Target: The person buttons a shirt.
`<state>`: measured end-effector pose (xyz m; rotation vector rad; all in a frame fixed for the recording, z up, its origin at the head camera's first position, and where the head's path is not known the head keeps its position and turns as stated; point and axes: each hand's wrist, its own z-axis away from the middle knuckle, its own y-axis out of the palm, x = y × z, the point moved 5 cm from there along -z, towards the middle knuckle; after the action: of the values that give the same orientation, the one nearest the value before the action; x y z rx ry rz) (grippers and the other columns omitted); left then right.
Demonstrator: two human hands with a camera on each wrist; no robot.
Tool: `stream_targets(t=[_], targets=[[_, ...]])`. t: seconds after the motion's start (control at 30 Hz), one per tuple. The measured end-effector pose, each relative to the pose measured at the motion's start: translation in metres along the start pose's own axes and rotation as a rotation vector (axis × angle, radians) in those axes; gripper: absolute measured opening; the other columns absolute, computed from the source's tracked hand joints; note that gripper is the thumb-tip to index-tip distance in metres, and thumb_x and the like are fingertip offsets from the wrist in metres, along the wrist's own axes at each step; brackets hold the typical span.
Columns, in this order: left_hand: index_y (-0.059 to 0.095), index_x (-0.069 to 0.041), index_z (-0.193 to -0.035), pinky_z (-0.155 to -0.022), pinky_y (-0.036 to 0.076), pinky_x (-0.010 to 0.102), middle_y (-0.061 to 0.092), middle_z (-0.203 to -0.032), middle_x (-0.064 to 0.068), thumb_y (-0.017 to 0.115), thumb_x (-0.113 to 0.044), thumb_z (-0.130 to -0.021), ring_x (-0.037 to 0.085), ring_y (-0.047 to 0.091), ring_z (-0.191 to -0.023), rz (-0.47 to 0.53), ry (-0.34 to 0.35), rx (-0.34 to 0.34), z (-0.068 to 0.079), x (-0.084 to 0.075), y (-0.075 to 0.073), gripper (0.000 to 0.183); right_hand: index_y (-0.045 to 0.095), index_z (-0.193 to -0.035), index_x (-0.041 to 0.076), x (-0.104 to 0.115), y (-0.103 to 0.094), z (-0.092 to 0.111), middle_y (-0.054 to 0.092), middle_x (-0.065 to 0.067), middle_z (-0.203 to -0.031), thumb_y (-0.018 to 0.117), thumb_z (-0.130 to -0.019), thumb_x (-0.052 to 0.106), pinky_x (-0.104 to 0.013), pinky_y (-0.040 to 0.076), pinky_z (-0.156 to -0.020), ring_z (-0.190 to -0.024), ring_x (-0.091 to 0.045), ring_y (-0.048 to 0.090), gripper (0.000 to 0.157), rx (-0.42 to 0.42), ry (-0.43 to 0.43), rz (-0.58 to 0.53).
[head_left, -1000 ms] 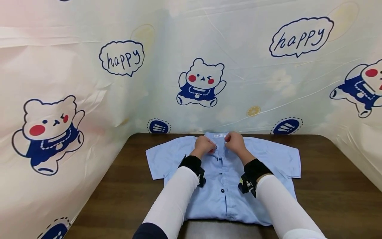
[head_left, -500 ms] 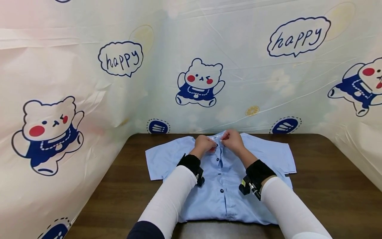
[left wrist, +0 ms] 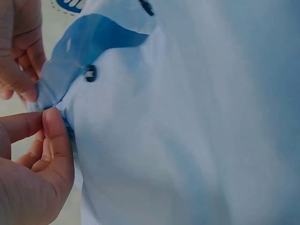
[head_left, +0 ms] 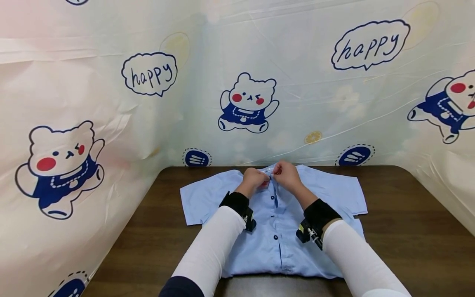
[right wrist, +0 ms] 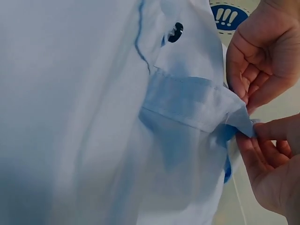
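Observation:
A light blue short-sleeved shirt (head_left: pixel 252 253) lies front up, its collar end at the table's far edge. Near the collar my left hand (head_left: pixel 254 180) pinches one front edge between thumb and finger. Close beside it, my right hand (head_left: pixel 287 175) pinches the other front edge, the fingertips of both hands almost meeting. In the left wrist view a dark button (left wrist: pixel 90 73) sits on the cloth by the left hand's fingertips. The right wrist view has the button band (right wrist: pixel 183 101) raised toward the right hand's fingers. Whatever lies between the fingertips is mostly hidden.
The shirt is spread on a dark brown wooden table (head_left: pixel 144 247). Behind the far edge hangs a pale curtain (head_left: pixel 297 53) printed with bears and the word "happy". A grey surface (head_left: pixel 274 285) shows at the near edge, below the hem.
My right hand has moved left to meet the left hand, drawing its front edge across. The sleeve on the right has shifted slightly left. My left hand has hardly moved.

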<state>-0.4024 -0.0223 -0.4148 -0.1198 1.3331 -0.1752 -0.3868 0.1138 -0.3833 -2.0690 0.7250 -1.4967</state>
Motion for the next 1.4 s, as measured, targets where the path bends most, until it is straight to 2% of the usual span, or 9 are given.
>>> stream_targets(t=[0.17,0.3,0.43,0.67,0.87,1.0,1.2,1.4], targets=[[0.069,0.012,-0.093,-0.058,0.053,0.024,0.062,-0.072,0.01,0.063,0.013,-0.082,0.014,0.059,-0.061,0.137,0.006,0.049,0.001,0.0,0.001,0.012,0.06,-0.086,0.001,-0.002,0.003,-0.002,0.06,-0.01,-0.081,0.068,-0.082,-0.003,-0.034,0.046,-0.068,-0.076,-0.024,0.056,0.01,0.042,0.011,-0.028],[0.067,0.007,-0.087,-0.055,0.051,0.022,0.06,-0.068,0.007,0.064,0.013,-0.084,0.013,0.058,-0.06,0.14,-0.02,0.083,0.0,0.002,0.001,0.007,0.06,-0.087,0.001,-0.006,0.005,-0.001,0.062,-0.011,-0.084,0.068,-0.083,-0.004,-0.034,0.048,-0.07,-0.079,-0.024,0.057,0.01,0.06,0.059,-0.078],[0.064,0.003,-0.081,-0.053,0.05,0.022,0.059,-0.066,0.006,0.063,0.011,-0.086,0.012,0.057,-0.058,0.151,-0.05,0.111,-0.002,0.004,0.001,0.009,0.06,-0.086,0.001,-0.008,0.008,-0.002,0.063,-0.012,-0.086,0.065,-0.085,-0.003,-0.032,0.048,-0.069,-0.078,-0.022,0.058,0.007,0.073,0.077,-0.132],[0.066,0.004,-0.089,-0.054,0.048,0.021,0.059,-0.067,0.006,0.061,0.009,-0.089,0.012,0.056,-0.058,0.189,-0.117,0.152,-0.004,0.004,0.0,0.007,0.061,-0.091,-0.005,-0.015,0.009,-0.002,0.067,-0.014,-0.084,0.065,-0.088,-0.005,-0.026,0.05,-0.065,-0.072,-0.015,0.061,0.005,0.085,0.141,-0.28],[0.066,0.003,-0.1,-0.06,0.049,0.023,0.06,-0.073,0.006,0.06,0.006,-0.093,0.013,0.057,-0.064,0.187,-0.152,0.18,-0.004,0.003,-0.001,0.01,0.073,-0.093,-0.004,-0.021,0.009,0.001,0.069,-0.006,-0.075,0.07,-0.089,0.01,-0.026,0.051,-0.063,-0.064,-0.011,0.062,0.015,0.12,0.189,-0.155],[0.066,0.003,-0.102,-0.061,0.05,0.024,0.06,-0.073,0.006,0.061,0.006,-0.092,0.012,0.057,-0.063,0.183,-0.149,0.178,-0.001,0.002,-0.001,0.012,0.074,-0.094,-0.005,-0.018,0.009,0.002,0.069,-0.007,-0.076,0.068,-0.09,0.01,-0.027,0.051,-0.064,-0.065,-0.012,0.062,0.016,0.143,0.187,-0.136],[0.071,0.004,-0.1,-0.056,0.053,0.023,0.063,-0.067,0.004,0.067,0.006,-0.088,0.011,0.06,-0.059,0.156,-0.133,0.115,0.004,0.004,-0.001,0.013,0.075,-0.09,-0.005,-0.02,0.011,0.002,0.071,-0.009,-0.076,0.067,-0.087,0.006,-0.027,0.052,-0.064,-0.066,-0.012,0.064,0.014,0.169,0.16,-0.095],[0.066,0.009,-0.097,-0.062,0.056,0.028,0.063,-0.067,0.008,0.063,0.007,-0.086,0.013,0.06,-0.055,0.118,-0.11,0.055,0.006,0.002,0.004,0.011,0.076,-0.082,-0.001,-0.022,0.012,0.001,0.069,-0.004,-0.069,0.069,-0.084,0.009,-0.025,0.049,-0.059,-0.063,-0.012,0.061,0.012,0.167,0.14,-0.039]])
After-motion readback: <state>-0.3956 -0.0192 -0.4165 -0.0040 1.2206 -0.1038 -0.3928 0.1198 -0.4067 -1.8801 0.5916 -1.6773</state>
